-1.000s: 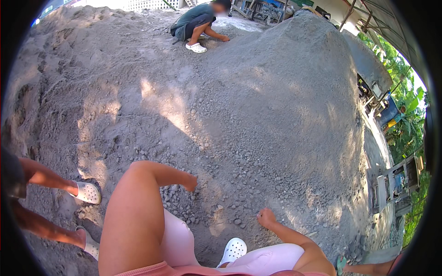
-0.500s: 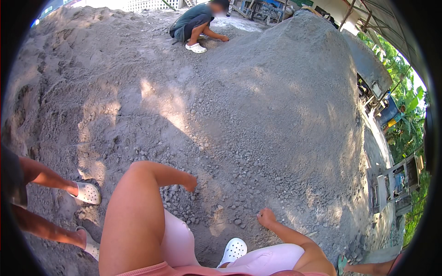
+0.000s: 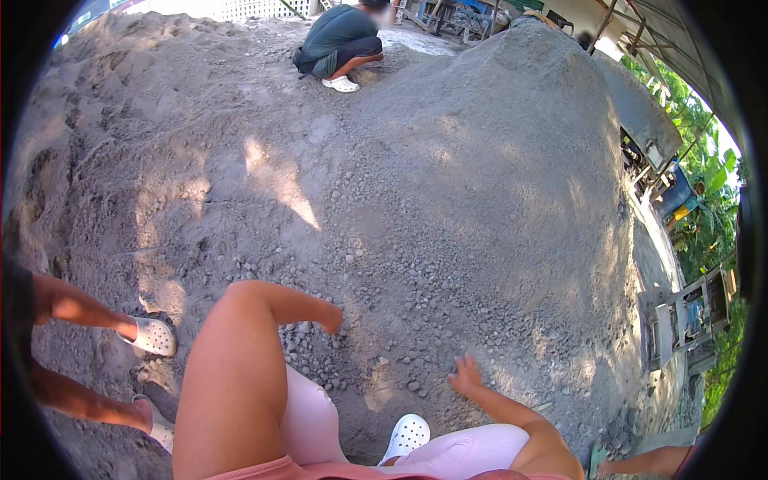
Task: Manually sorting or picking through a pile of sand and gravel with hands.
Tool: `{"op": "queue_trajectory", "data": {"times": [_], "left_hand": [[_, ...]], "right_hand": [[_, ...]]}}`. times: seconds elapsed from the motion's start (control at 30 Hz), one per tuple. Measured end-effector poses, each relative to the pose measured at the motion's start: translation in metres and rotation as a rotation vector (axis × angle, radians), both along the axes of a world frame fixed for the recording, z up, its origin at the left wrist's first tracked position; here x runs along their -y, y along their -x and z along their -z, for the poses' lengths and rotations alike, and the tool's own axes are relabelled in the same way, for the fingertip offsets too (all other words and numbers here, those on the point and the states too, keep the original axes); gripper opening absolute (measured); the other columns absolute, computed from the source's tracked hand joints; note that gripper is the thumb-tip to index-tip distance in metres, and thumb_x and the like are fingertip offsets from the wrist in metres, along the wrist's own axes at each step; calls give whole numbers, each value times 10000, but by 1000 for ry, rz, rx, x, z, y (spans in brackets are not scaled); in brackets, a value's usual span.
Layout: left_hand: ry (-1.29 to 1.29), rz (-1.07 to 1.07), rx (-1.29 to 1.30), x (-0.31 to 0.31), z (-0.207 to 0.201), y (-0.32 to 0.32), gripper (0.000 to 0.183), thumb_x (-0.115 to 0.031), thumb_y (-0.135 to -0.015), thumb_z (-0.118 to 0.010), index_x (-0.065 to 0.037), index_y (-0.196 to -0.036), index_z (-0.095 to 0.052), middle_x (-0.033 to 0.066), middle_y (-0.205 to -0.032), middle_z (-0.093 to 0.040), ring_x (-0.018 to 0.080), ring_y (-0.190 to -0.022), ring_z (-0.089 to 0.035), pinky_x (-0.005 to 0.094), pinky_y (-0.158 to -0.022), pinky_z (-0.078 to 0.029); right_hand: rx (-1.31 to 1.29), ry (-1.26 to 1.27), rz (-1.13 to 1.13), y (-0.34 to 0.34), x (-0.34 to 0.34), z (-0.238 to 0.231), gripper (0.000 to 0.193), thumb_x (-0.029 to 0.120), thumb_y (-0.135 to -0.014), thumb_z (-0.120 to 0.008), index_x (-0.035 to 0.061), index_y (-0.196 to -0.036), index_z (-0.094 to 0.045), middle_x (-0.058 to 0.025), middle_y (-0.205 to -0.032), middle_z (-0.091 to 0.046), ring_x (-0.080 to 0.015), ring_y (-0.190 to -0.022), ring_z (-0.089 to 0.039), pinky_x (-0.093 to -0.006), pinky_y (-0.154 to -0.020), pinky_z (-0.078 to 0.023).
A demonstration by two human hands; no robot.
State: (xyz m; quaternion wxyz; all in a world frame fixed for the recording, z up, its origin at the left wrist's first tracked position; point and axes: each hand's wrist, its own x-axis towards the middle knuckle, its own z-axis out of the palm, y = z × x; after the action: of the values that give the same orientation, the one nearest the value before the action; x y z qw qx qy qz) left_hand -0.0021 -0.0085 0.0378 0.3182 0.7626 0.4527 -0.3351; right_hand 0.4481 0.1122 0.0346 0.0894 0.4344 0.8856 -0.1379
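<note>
My left hand [image 3: 331, 318] reaches down to the gravel beside my left knee, its fingers hidden below the wrist, so whether it holds a stone does not show. Grey pebbles [image 3: 308, 352] lie thick on the ground around it. To the right, my right hand [image 3: 466, 378] hovers low over finer gravel [image 3: 428, 320], fingers spread and nothing visible in them. Loose stones [image 3: 414, 386] sit just left of that hand. My legs [image 3: 312, 416] are in light pink trousers, and one white clog [image 3: 410, 434] shows between them.
A large grey mound [image 3: 512, 136] of sand and gravel rises ahead. Another person [image 3: 340, 44] squats at its far left foot. Someone's legs in pale clogs [image 3: 152, 336] stand close on my left. Another foot [image 3: 600, 458] is at lower right, below a wooden frame [image 3: 688, 320].
My right hand has gone from closed to spread fingers, shifting slightly upward. My left hand stays put. The squatting person has drawn an arm in, and a head appears behind the mound.
</note>
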Motion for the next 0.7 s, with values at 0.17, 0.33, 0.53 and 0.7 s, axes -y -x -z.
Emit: {"op": "queue_trajectory", "data": {"times": [0.17, 0.33, 0.53, 0.7], "left_hand": [[13, -89, 30, -1, -13, -3, 346, -234, -917, -450, 27, -1023, -652, 196, -1089, -614, 354, -987, -572, 473, -808, -458], [14, -140, 7, 2, -15, -2, 408, -292, -916, -427, 31, -1028, -648, 206, -1111, -606, 356, -995, -567, 476, -844, -441], [43, -62, -16, -5, -18, -6, 410, -297, -929, -424, 28, -1061, -638, 200, -1123, -603, 355, -1010, -561, 479, -855, -441], [51, -123, -6, 2, -22, -4, 416, -303, -939, -416, 24, -1074, -635, 193, -1128, -601, 355, -1020, -557, 485, -849, -441]], "right_hand": [[36, 53, -92, -4, 2, 4, 566, 205, -741, -680, 61, -1254, -492, -244, -1301, -392, -428, -1168, -412, -475, -984, -377], [-71, 33, -126, -4, 4, 5, 456, 76, -699, -633, 58, -1150, -567, -203, -1198, -476, -387, -1099, -475, -431, -920, -428], [-75, -22, -89, -10, -11, 2, 322, 65, -714, -585, 94, -1033, -625, -126, -1029, -592, -324, -987, -559, -423, -850, -464], [-41, -16, -91, -2, -9, -4, 281, 45, -704, -564, 90, -974, -627, -139, -991, -596, -331, -967, -566, -433, -826, -468]]}}
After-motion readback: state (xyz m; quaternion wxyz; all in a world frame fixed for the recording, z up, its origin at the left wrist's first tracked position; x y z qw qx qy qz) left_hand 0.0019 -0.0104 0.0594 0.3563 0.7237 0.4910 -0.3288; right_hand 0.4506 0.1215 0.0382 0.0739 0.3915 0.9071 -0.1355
